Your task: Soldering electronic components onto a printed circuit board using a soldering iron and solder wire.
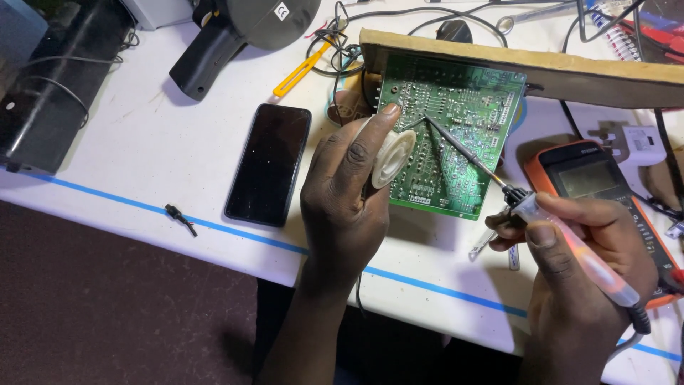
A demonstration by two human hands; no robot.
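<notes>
- Right hand (577, 264), near the desk's (142, 142) front edge, has its grip clamped on a soldering iron (570, 246), tip touching the green circuit board (445, 135)
- Left hand (345, 192) has its grip clamped on a white solder spool (394, 157) against the board
- Black phone (269, 164) lies left of the board; orange meter (598, 185) lies near the right edge

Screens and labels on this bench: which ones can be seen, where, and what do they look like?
Smartphone: flat on the white table, left of the left hand; black rectangle, screen dark.
Multimeter: at right, behind the right hand; orange case, grey rectangular display.
Sticker: top centre, on a dark round housing; small white square.
</notes>
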